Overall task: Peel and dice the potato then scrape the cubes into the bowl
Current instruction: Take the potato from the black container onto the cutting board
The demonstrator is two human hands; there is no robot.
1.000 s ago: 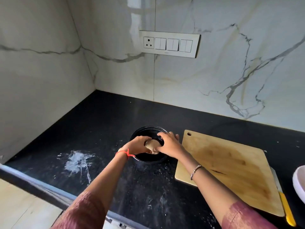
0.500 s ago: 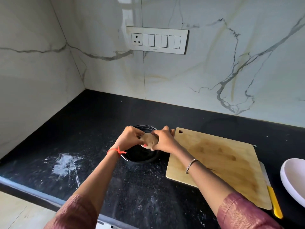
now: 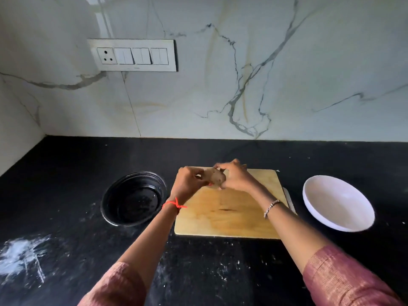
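A brown, unpeeled potato [image 3: 215, 178] is held between both hands above the far edge of the wooden cutting board [image 3: 229, 215]. My left hand [image 3: 187, 183] grips its left end and my right hand [image 3: 236, 178] grips its right end. A white bowl [image 3: 339, 203] with nothing in it sits right of the board. A knife [image 3: 289, 200] lies along the board's right edge, mostly hidden by my right forearm.
A black bowl [image 3: 133, 198] holding nothing stands left of the board on the black counter [image 3: 77, 162]. A white powdery smear [image 3: 21, 257] marks the counter at the near left. The marble wall with a switch panel [image 3: 132, 55] rises behind.
Both hands have lifted the potato out of the black bowl and carried it right, over the cutting board. My view has shifted right, bringing the white bowl fully into sight.
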